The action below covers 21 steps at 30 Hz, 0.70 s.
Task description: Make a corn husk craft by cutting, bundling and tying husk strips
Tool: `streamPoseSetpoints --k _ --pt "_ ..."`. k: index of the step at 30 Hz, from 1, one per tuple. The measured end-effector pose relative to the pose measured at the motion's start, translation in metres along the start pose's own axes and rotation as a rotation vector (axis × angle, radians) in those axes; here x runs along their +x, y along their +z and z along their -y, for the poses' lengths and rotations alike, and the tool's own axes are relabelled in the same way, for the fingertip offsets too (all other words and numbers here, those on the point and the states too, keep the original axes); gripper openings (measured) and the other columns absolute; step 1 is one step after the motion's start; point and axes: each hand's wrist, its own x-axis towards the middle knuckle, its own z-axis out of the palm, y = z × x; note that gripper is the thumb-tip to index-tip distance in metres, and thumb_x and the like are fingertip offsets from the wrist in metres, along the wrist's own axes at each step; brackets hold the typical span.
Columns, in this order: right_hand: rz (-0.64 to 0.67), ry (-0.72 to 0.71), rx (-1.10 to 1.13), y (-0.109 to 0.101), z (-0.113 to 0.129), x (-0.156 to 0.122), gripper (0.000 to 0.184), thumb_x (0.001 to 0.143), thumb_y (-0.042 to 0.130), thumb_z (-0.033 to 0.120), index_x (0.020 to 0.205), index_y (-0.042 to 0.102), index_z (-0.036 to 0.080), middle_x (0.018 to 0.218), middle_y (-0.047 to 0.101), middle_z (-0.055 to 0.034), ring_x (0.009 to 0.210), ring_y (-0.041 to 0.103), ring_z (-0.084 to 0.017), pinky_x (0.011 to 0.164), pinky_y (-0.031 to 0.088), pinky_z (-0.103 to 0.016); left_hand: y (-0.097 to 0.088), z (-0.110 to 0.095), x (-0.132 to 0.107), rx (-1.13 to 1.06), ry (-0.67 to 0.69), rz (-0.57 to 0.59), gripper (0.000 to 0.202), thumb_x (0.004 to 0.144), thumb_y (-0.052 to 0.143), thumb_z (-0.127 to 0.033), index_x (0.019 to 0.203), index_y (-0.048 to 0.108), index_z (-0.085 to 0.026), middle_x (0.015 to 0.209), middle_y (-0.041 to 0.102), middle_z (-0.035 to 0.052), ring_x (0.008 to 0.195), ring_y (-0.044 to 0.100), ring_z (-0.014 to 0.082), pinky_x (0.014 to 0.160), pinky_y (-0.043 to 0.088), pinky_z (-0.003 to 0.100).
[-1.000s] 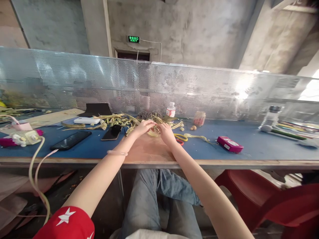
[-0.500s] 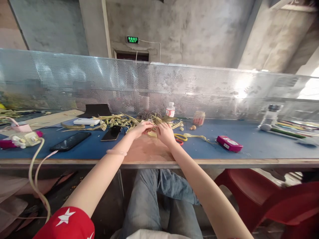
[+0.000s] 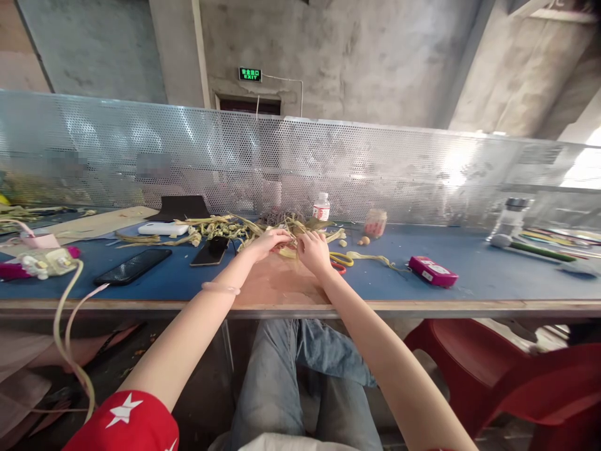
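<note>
Both my hands meet over a brown board (image 3: 277, 285) on the blue table (image 3: 488, 275). My left hand (image 3: 266, 242) and my right hand (image 3: 313, 250) have their fingers curled round pale yellow-green leaf strips (image 3: 287, 250), pinched between them. Behind the hands lies a heap of dried strips and woven bits (image 3: 225, 227). Yellow-handled scissors (image 3: 342, 260) lie just right of my right hand. A thin bracelet (image 3: 220, 288) circles my left wrist.
Two dark phones (image 3: 134, 265) (image 3: 213, 249) and a white power bank (image 3: 163, 228) lie to the left. A small bottle (image 3: 322, 207), a pink cup (image 3: 375, 223) and a pink box (image 3: 432, 271) stand to the right. A perforated metal screen (image 3: 413, 175) backs the table. Red chairs (image 3: 469, 363) sit lower right.
My hands have shifted slightly upward and toward each other over the strips; the right hand's fingers have closed tighter. Nothing else on the table has moved.
</note>
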Motion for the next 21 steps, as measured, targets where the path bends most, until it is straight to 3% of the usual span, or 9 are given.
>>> streamPoseSetpoints --k 9,14,21 --pt "0.031 0.006 0.000 -0.001 -0.002 0.000 0.023 0.090 0.038 0.017 0.086 0.061 0.017 0.085 0.064 -0.0095 0.086 0.051 -0.023 0.079 0.028 -0.034 0.003 -0.003 -0.003 -0.006 0.003 0.002 0.014 0.068 0.066 -0.028 0.074 0.062 -0.016 0.064 0.059 0.0020 0.060 0.055 0.0119 0.046 0.028 0.021" --pt "0.051 -0.014 0.020 -0.002 -0.010 -0.001 0.024 0.088 0.042 0.011 0.094 0.064 0.019 0.088 0.067 -0.0083 0.088 0.051 -0.023 0.080 0.027 -0.035 0.003 -0.005 -0.004 -0.001 -0.001 0.013 0.021 0.073 0.063 -0.035 0.084 0.064 -0.017 0.082 0.065 0.0048 0.072 0.060 0.0151 0.051 0.036 0.022" --pt "0.064 -0.017 0.049 -0.009 -0.016 0.001 0.029 0.087 0.043 0.009 0.097 0.065 0.023 0.088 0.069 -0.0047 0.087 0.052 -0.020 0.080 0.027 -0.033 0.000 0.001 -0.003 0.096 0.055 0.008 0.024 0.075 0.062 -0.037 0.085 0.061 -0.016 0.072 0.067 0.0044 0.056 0.050 0.0107 0.050 0.032 0.022"
